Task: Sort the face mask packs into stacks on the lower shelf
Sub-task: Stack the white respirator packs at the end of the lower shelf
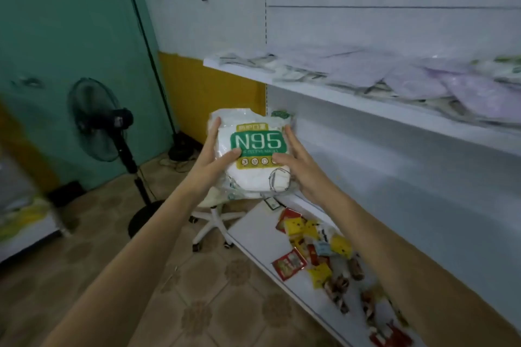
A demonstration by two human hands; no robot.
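A bundle of white N95 face mask packs [253,132] with a green label is held in the air between both hands, in front of the left end of the white shelving. My left hand [215,159] grips its left side with the thumb across the front. My right hand [296,162] grips the right side, thumb on the label. More mask packs, purple [417,76] and white-green [253,60], lie jumbled on the upper shelf [324,90]. The shelf level [394,155] below it, behind the held bundle, shows bare white surface.
The bottom shelf [253,228] carries several small red and yellow snack packets [315,248]. A black standing fan [104,121] is on the tiled floor at left. A white swivel chair base [211,222] sits under the held bundle. A green wall is at left.
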